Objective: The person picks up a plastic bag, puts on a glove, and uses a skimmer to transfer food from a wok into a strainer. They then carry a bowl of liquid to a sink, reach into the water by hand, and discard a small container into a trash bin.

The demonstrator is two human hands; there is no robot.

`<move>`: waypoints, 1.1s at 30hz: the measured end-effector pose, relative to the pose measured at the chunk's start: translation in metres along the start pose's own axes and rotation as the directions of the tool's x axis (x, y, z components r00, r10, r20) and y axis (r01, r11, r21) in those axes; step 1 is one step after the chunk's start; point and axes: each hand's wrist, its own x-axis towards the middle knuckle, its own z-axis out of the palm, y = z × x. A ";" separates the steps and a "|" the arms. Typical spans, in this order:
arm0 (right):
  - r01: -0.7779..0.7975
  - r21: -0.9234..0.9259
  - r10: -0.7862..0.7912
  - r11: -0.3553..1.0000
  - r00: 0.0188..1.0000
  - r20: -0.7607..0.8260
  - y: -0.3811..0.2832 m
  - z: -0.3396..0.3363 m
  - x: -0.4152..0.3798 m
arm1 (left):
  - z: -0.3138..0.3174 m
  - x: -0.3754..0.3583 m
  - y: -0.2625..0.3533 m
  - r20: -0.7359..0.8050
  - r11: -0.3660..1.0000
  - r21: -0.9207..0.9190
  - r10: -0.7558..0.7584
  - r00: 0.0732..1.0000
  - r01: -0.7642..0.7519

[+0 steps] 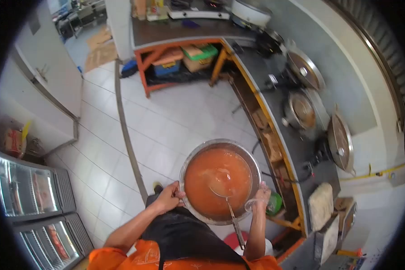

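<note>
A wide metal bowl (259,167) full of orange-red liquid (202,173) is held out in front of me over the tiled floor. My left hand (168,198) grips its rim on the left, thumb near the edge. On the opposite side my right hand (261,195) grips the rim, with clear plastic around the fingers and wrist. A long-handled metal strainer (232,216) leans in the bowl, its round head partly sunk in the liquid. Its handle crosses the near rim and points toward my black apron (180,240).
A dark counter (252,74) runs along the right, carrying a pot (299,110) and large lids (342,141). Ahead stands an orange-framed table (144,67) with storage boxes (200,56) beneath. Glass-front fridges (29,184) are at left. A dark strip (126,126) crosses the white floor.
</note>
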 end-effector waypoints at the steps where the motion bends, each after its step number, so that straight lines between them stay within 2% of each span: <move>1: -0.068 0.054 0.068 0.996 0.998 0.008 -0.018 0.040 -0.015 | -0.033 -0.004 0.010 -0.041 0.999 -0.032 -0.003 0.999 0.001; 3: -0.066 0.102 0.062 0.993 0.997 0.035 -0.041 0.126 -0.025 | -0.102 -0.007 0.025 -0.098 0.999 -0.043 0.027 0.995 -0.031; 5: 0.088 -0.025 -0.084 0.996 0.988 0.130 -0.059 0.208 -0.032 | -0.168 -0.009 0.042 -0.171 0.993 -0.096 0.057 0.984 -0.075; 6: 0.101 -0.087 -0.080 0.991 0.972 0.221 -0.091 0.247 -0.048 | -0.198 -0.011 0.052 -0.236 0.983 -0.148 0.069 0.969 -0.106; 7: 0.110 -0.083 -0.088 0.990 0.968 0.236 -0.100 0.289 -0.045 | -0.226 -0.012 0.066 -0.251 0.982 -0.150 0.077 0.965 -0.117; 9: 0.122 -0.040 -0.096 0.992 0.911 0.401 -0.121 0.386 -0.040 | -0.286 -0.014 0.106 -0.336 0.976 -0.166 0.079 0.939 -0.142; 10: 0.128 -0.032 -0.104 0.991 0.905 0.413 -0.137 0.430 -0.044 | -0.318 -0.009 0.119 -0.382 0.965 -0.204 0.074 0.921 -0.162; 12: 0.263 -0.193 -0.143 0.945 0.865 0.480 -0.193 0.517 -0.079 | -0.385 0.005 0.135 -0.424 0.957 -0.204 0.104 0.900 -0.206; 15: 0.318 -0.086 -0.234 0.944 0.832 0.502 -0.224 0.663 -0.096 | -0.473 0.019 0.171 -0.558 0.939 -0.204 0.121 0.821 -0.277; 18: 0.417 -0.106 -0.235 0.903 0.685 0.690 -0.254 0.815 -0.086 | -0.559 0.042 0.212 -0.657 0.922 -0.235 0.084 0.749 -0.309; 21: 0.505 -0.113 -0.237 0.856 0.577 0.782 -0.310 0.946 -0.107 | -0.651 0.065 0.253 -0.711 0.892 -0.238 0.109 0.694 -0.385; 25: 0.591 -0.134 -0.277 0.795 0.552 0.787 -0.374 1.127 -0.136 | -0.785 0.101 0.328 -0.775 0.870 -0.253 0.080 0.627 -0.423; 27: 0.637 -0.073 -0.338 0.768 0.500 0.798 -0.399 1.219 -0.134 | -0.849 0.127 0.361 -0.786 0.862 -0.260 0.072 0.614 -0.435; 31: 0.622 -0.122 -0.289 0.773 0.517 0.806 -0.461 1.375 -0.151 | -0.999 0.186 0.407 -0.788 0.829 -0.279 0.091 0.610 -0.484; 32: 0.612 -0.100 -0.289 0.785 0.504 0.814 -0.481 1.416 -0.156 | -1.040 0.198 0.424 -0.790 0.858 -0.265 0.068 0.609 -0.440; 33: 0.614 -0.101 -0.295 0.783 0.508 0.809 -0.519 1.501 -0.162 | -1.118 0.225 0.465 -0.795 0.883 -0.247 0.051 0.604 -0.400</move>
